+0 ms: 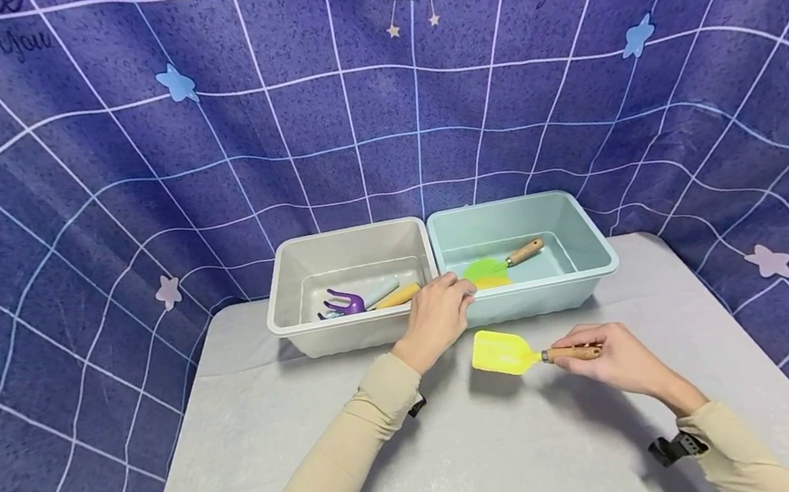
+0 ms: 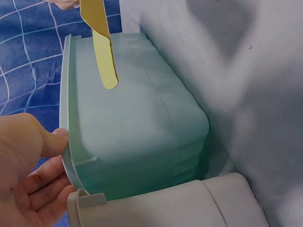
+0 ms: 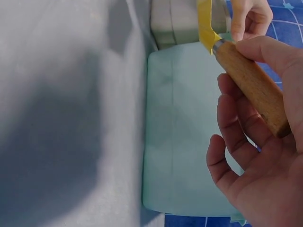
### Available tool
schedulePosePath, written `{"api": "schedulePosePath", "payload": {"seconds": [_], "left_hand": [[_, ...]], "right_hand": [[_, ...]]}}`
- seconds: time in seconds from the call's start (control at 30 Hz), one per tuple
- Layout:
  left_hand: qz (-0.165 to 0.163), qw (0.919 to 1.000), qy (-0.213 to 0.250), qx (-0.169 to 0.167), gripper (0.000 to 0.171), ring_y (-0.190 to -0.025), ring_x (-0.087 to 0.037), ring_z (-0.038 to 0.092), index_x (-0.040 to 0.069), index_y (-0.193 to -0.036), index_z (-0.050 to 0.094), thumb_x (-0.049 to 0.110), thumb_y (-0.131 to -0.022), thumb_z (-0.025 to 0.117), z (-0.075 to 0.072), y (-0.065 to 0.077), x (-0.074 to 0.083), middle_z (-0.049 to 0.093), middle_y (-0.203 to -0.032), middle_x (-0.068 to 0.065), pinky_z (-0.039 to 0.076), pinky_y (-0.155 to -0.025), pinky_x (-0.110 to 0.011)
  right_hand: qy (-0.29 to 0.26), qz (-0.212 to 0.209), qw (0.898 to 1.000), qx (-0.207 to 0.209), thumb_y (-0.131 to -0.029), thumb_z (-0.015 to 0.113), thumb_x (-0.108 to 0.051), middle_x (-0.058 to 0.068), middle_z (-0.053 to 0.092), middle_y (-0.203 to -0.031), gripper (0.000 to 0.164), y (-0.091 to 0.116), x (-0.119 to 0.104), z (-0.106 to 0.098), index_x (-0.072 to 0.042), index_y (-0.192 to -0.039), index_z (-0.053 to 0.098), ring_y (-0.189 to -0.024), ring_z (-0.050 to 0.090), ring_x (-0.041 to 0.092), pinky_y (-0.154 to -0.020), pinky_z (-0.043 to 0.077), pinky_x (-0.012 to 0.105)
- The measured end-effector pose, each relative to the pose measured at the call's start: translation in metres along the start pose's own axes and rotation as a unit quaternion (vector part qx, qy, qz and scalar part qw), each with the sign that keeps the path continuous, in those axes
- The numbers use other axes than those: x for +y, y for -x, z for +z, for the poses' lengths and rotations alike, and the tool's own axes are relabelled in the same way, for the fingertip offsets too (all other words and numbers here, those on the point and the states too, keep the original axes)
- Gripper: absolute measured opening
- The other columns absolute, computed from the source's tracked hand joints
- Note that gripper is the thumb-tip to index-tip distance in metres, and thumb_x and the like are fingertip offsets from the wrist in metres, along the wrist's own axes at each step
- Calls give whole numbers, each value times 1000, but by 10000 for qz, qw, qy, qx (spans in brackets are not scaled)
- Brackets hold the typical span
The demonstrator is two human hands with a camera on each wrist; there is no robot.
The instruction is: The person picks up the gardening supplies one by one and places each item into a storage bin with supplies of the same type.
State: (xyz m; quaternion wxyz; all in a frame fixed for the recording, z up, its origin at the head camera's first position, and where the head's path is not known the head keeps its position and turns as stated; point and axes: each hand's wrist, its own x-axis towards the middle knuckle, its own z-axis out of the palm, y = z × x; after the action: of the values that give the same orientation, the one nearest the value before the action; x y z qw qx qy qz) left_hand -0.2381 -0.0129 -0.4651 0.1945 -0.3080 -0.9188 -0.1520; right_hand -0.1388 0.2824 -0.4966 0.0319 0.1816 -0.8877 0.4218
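Note:
My right hand (image 1: 622, 358) holds a small yellow hand shovel (image 1: 502, 351) by its wooden handle (image 3: 255, 85), thumb on top near the metal collar. The shovel is above the table in front of the light teal bin (image 1: 545, 296), its blade pointing left. My left hand (image 1: 438, 317) grips the teal bin's rim at its near left corner, thumb on the outer side in the left wrist view. Inside that bin lie a green tool (image 1: 483, 269) with a wooden handle and a yellow piece (image 1: 494, 282), partly hidden by the front wall.
Beside the teal bin on the left stands a grey bin (image 1: 347, 337). It contains a purple hand fork (image 1: 349, 304), a yellow handle (image 1: 399, 296) and a pale grey-blue handle (image 1: 381, 291). Behind both bins hangs a blue gridded curtain (image 1: 376, 114). A light grey cloth covers the table (image 1: 471, 470).

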Motion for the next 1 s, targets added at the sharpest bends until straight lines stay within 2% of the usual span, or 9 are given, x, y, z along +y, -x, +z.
{"api": "schedulePosePath", "payload": {"seconds": [0.6,1.0], "left_hand": [[-40,10000,84,28,11,-84,-19,71,19,-108,81,21,-99,76,2,0,0,72,-93,0,59,-71,-34],[-53,9999,112,-30,11,-84,-19,72,20,-108,81,23,-101,73,2,0,-1,72,-94,1,59,-72,-34]], "right_hand": [[128,-24,9999,18,-89,87,-21,-12,81,-99,20,0,-1,-14,-26,-108,85,-95,72,0,-87,54,14],[46,-96,9999,50,-90,86,-17,-8,81,-101,20,0,-3,-24,-22,-110,85,-92,71,-1,-81,56,16]]}}
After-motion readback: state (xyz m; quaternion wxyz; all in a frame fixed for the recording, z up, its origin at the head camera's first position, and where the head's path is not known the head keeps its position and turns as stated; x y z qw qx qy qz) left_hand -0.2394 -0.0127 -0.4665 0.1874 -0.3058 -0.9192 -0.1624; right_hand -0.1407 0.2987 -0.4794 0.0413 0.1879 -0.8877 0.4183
